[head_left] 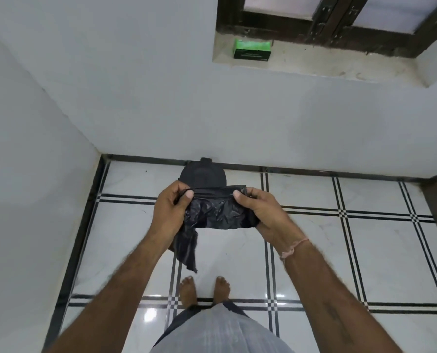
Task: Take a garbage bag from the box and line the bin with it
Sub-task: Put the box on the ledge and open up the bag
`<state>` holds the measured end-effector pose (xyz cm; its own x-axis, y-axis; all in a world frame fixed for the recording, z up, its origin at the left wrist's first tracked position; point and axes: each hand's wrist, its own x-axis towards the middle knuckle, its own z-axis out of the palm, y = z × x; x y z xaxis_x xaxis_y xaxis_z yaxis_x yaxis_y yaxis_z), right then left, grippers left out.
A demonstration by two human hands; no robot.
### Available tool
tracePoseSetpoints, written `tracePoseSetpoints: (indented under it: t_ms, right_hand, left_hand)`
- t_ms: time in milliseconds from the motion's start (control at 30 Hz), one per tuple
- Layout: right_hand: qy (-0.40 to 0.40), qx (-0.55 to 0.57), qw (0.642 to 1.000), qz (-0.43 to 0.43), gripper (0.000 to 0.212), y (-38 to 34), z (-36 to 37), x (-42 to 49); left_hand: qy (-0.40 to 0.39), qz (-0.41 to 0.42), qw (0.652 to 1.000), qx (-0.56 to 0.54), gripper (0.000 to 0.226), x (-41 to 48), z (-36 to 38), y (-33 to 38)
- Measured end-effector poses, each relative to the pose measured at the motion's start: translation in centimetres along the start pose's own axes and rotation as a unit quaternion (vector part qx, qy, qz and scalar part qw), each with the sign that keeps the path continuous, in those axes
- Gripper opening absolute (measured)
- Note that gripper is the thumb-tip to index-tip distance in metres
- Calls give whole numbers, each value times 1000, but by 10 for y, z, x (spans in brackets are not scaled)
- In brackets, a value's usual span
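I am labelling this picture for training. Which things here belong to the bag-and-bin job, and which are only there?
Job: garbage bag, held by left hand and right hand; black bin by the wall; green box on the window ledge.

Only there: window frame, wrist thread.

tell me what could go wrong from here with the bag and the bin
1. The garbage bag is thin crumpled film, pinched at its top edge by the left hand and the right hand; pulling hard to open it might tear it.
2. It is still mostly folded, with a flap hanging below the left hand, so the wrong layers may get separated.
3. The bin against the wall is partly hidden behind the bag, so lowering the bag could miss its rim.
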<state>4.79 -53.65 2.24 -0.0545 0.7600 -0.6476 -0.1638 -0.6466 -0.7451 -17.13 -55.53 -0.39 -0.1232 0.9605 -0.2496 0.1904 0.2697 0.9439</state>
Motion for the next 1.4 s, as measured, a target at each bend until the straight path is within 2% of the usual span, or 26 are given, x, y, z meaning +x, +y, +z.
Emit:
tracePoseSetpoints:
  t_ms: [100,167,233,333,433,533,600,767,900,1000,1067,1167,1200,1267,1300,1333,1367,1400]
  right_hand:
    - [-9,4,1000,-1,21,4,8,-11]
    - [-25,3,1000,-13,18,6,14,-17]
    - [-40,16,999,-20,21,6,16,-22]
    - [-29,65,997,-22,28,5,12,-28]
    - [-5,95,995,-21,18,6,2,-32]
    - [-19,51,998,-6,20,11,-5,-37]
    - [-40,23,999,0,13,12,-7,-42]
    - [-78,-50,995,-38,14,7,-1,-47]
    - [-129,-53,990,-3,26,1,1,-50]
    - [-119,-83,989,6,24,0,0,-53]
    - [-104,-102,989,-6,17,-1,2,-55]
    - [-92,-98,991,-26,10,-5,4,-57]
    - [-94,-91,991,-27,14,-7,6,-58]
    - [-103,-59,993,-20,40,-10,11,-60]
    - [-103,-38,994,-10,56,-10,14,-60]
    - [-103,-12,995,-2,63,-9,15,-60]
    - [-109,15,994,0,58,-9,15,-58]
    - [-124,40,991,2,45,-8,13,-57]
  left_hand:
    - [-14,-22,1000,-14,10,-13,0,1]
    - [-82,-36,995,-35,19,-20,9,10]
    - [-135,-14,991,-19,25,-23,19,17]
    - [-115,-4,992,-53,32,-24,24,23]
    - [-85,-13,993,-81,33,-28,22,23]
    - [-69,-25,995,-69,32,-34,21,16]
    - [-59,-32,996,-60,29,-40,21,16]
    - [-99,-30,992,-78,31,-46,30,30]
    - [8,-22,995,-94,30,-45,32,37]
    - [31,-44,993,-103,39,-47,30,37]
    - [69,-36,996,-46,41,-49,33,34]
    - [189,68,973,114,30,-61,36,38]
    - [173,101,973,115,30,-65,38,42]
    - [40,85,996,-4,26,-74,48,53]
    - [-22,50,995,-82,25,-77,52,54]
    - [-44,25,988,-143,25,-78,56,56]
    - [-34,9,983,-178,24,-78,58,56]
    - [-18,-2,979,-204,23,-76,58,56]
